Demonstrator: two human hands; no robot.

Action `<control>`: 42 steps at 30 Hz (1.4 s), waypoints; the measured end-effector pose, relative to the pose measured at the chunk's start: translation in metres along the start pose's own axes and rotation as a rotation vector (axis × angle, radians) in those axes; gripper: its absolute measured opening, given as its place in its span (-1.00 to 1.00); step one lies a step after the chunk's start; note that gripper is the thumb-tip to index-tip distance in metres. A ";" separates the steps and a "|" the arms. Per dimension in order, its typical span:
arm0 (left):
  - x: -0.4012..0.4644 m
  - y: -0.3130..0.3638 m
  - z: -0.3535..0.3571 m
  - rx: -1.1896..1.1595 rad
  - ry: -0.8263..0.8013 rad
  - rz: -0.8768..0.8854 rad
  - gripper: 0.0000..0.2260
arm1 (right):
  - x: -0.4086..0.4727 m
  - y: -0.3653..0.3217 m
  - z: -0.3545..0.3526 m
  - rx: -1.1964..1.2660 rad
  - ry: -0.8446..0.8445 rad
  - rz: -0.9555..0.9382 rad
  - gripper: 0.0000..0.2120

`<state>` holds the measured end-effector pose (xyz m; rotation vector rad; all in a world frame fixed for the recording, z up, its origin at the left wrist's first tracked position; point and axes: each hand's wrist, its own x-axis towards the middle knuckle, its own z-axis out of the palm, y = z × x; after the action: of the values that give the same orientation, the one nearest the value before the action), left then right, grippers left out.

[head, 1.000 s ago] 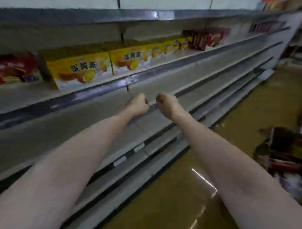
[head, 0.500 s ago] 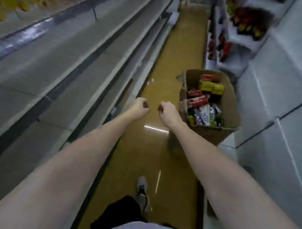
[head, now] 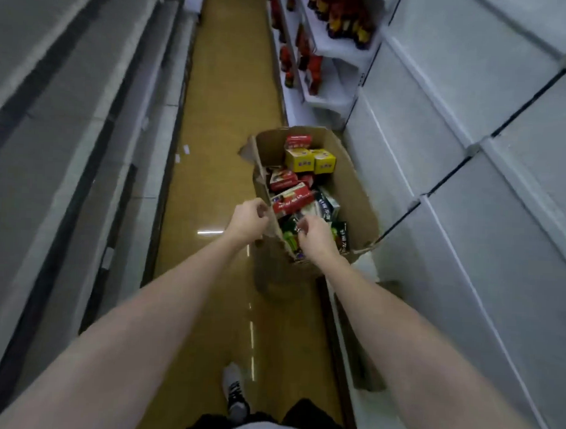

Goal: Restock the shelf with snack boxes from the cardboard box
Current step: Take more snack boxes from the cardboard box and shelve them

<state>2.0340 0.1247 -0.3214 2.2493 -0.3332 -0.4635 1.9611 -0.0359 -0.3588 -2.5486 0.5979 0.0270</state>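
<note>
Here, both bare arms are stretching forward and down toward a cardboard box (head: 350, 191) sitting on the brown floor (head: 213, 147) of a shop aisle. The left hand (head: 247, 220) is hovering at the box's near left edge, fingers loosely curled, and whether it touches the cardboard is unclear. The right hand (head: 316, 236) is hanging over the near end of the box, fingers curled, gripping nothing visible. Inside the box are lying snack boxes: two yellow boxes (head: 311, 160) at the far end, red boxes (head: 291, 200) in the middle, green and white ones nearest. Their writing is too blurred to read. Grey shelves (head: 53, 142) are running along the left of the box.
</note>
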 end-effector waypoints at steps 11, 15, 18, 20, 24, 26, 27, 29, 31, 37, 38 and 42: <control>0.090 0.013 0.034 0.077 -0.106 0.048 -0.69 | 0.078 0.031 -0.014 0.043 0.043 0.114 -0.74; 0.129 0.019 0.053 0.126 -0.148 0.022 -0.72 | 0.117 0.047 -0.015 0.087 0.025 0.130 -0.78; 0.162 0.021 0.065 0.168 -0.176 -0.003 -0.74 | 0.154 0.062 -0.012 0.100 -0.013 0.124 -0.81; 0.189 0.021 0.072 0.198 -0.169 -0.030 -0.73 | 0.182 0.072 -0.009 0.102 -0.060 0.102 -0.82; 0.235 0.024 0.084 0.210 -0.174 -0.160 -0.73 | 0.239 0.089 -0.004 0.076 -0.159 0.061 -0.82; 0.257 0.025 0.095 0.235 -0.180 -0.201 -0.74 | 0.266 0.098 0.000 0.077 -0.194 0.065 -0.83; 0.268 0.024 0.102 0.239 -0.180 -0.226 -0.74 | 0.279 0.102 0.004 0.088 -0.215 0.078 -0.83; 0.287 0.020 0.117 0.253 -0.176 -0.293 -0.72 | 0.304 0.109 0.014 0.101 -0.264 0.088 -0.82; 0.301 0.016 0.133 0.306 -0.181 -0.339 -0.69 | 0.325 0.114 0.026 0.111 -0.313 0.077 -0.80; 0.330 -0.002 0.167 0.378 -0.250 -0.351 -0.54 | 0.364 0.126 0.062 0.131 -0.409 0.081 -0.77; 0.334 -0.004 0.170 0.383 -0.280 -0.350 -0.49 | 0.369 0.126 0.065 0.149 -0.407 0.111 -0.74; 0.343 -0.014 0.189 0.439 -0.404 -0.316 -0.21 | 0.389 0.127 0.075 0.263 -0.360 0.349 -0.67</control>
<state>2.2621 -0.1217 -0.5236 2.6394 -0.3049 -1.1116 2.2663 -0.2559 -0.5367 -2.0909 0.8292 0.4852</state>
